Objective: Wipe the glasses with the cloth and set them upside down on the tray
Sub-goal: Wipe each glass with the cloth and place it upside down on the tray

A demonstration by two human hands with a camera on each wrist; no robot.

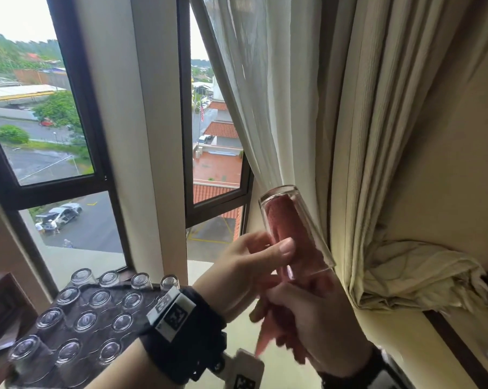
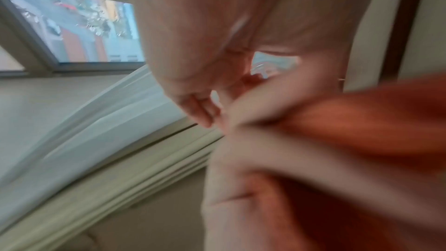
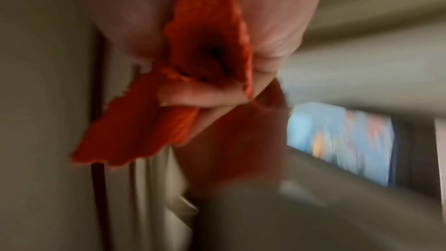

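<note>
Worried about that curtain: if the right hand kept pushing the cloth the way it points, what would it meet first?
Likely the glass's closed base: the right hand points the cloth up inside the glass. The curtain lies beyond; depth unclear.

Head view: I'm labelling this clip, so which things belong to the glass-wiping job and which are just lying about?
Part of the job:
- held glass, gripped by the left hand
- red cloth pushed inside it, held by the right hand
- tray with upturned glasses

Just lying about:
- curtains
- crumpled beige fabric
- window
</note>
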